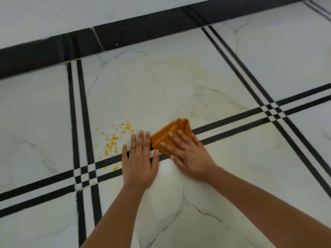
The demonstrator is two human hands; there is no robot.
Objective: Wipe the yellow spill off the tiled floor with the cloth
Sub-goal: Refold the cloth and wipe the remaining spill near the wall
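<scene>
1. Just under the right hand [186, 154], a folded orange cloth [172, 132] lay on the white marble-patterned tiled floor [35, 108], its far end showing beyond the fingertips.
2. That hand's fingers were straight and slightly spread, pressing flat on the cloth.
3. The left hand [139, 160] rested palm-down on the floor, fingers straight and close together, just beside the cloth.
4. The yellow spill of small bright specks [113, 140] sat just left of the left hand, apart from the cloth.
5. Some specks lay on the black double stripe [232, 120].
</scene>
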